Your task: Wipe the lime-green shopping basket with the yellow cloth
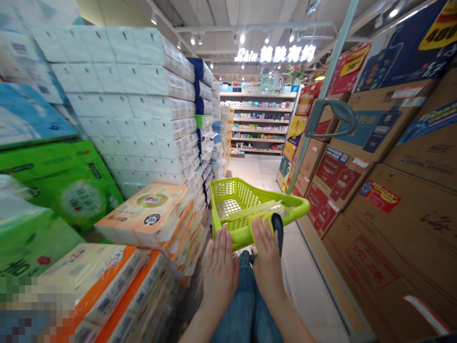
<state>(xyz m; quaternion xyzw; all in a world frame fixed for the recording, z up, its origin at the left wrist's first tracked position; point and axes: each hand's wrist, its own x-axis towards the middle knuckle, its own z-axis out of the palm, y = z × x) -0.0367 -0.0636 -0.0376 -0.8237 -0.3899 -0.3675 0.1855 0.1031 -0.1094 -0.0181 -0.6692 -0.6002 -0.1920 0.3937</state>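
Note:
A lime-green plastic shopping basket (255, 193) with a long handle loop stands tilted in front of my legs. My left hand (219, 262) is at its near left rim, fingers stretched out and lying flat, holding nothing that shows. My right hand (267, 252) is at the near right side of the basket, its fingers laid over a yellow and black item (277, 226) whose kind I cannot make out. My right thumb is hidden. A clear plastic wrapper (276, 209) shows at the basket's near side, just beyond that item.
Stacks of white tissue packs (135, 95) rise on the left, with orange tissue packs (150, 205) lower and nearer. Cardboard boxes (378, 214) line the right, behind a metal post (321, 100) with a grey handle. A pale floor aisle (257, 166) leads to shelves (260, 114).

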